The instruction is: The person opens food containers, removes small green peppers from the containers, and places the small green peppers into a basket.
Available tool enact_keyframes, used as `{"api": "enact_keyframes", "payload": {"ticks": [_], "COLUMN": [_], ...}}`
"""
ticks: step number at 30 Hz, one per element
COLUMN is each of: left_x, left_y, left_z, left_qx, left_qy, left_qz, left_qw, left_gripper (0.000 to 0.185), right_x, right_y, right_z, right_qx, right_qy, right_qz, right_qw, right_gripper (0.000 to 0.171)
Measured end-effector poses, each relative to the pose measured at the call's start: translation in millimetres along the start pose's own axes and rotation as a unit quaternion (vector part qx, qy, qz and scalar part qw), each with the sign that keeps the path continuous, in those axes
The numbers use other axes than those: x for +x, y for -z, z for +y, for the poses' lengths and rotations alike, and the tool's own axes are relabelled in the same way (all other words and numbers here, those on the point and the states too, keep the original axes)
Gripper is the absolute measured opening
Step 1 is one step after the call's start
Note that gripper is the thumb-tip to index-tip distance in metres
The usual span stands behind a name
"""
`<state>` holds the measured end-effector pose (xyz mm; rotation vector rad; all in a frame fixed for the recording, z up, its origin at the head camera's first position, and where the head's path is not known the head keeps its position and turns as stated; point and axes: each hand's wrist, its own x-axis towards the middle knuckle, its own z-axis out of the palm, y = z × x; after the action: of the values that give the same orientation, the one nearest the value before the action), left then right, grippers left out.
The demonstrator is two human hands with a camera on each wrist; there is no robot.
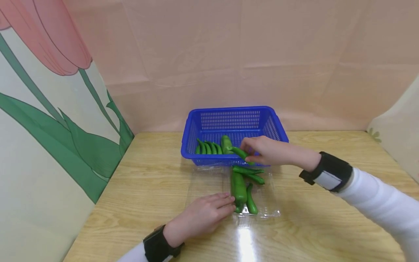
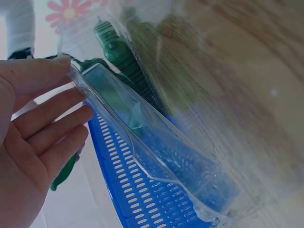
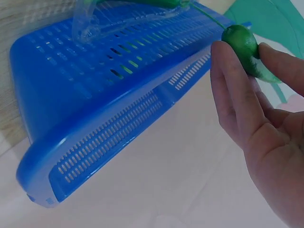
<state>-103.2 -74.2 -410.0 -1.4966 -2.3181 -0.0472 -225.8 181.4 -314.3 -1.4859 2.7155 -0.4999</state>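
With your right hand pinching the green pepper over the near rim of the blue basket, keep your left hand flat, fingers straight, steadying the clear tray just in front of the basket.

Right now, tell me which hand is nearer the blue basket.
Right. The right hand pinches a green pepper over the basket's front rim; the left hand rests on the clear tray, apart from the basket.
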Motion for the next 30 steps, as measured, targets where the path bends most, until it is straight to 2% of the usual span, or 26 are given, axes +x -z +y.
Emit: {"api": "enact_keyframes", "payload": {"ticks": [6, 11, 30], "left_x": [-0.1, -0.5, -0.7], "left_y": [-0.3, -0.5, 1.8], "left_z": [-0.2, -0.6, -0.2], "left_qx": [0.002, 0.009, -0.003], "left_qy": [0.002, -0.002, 0.0], "left_qz": [-0.001, -0.004, -0.005], "left_qw": [1.0, 0.9999, 1.0], "left_gripper": [0.028, 0.029, 0.028], "right_x": [10.7, 18.6, 51.6], "right_y": [5.5, 10.0, 20.2], "right_z": [7.3, 11.4, 40.6], "right_qx": [0.008, 0.014, 0.066], "right_qy": [-0.027, -0.049, -0.118], "right_qz": [0.004, 0.009, -0.017], "right_qw": [1.0, 0.999, 0.991], "right_gripper": [0.021, 0.029, 0.034]}}
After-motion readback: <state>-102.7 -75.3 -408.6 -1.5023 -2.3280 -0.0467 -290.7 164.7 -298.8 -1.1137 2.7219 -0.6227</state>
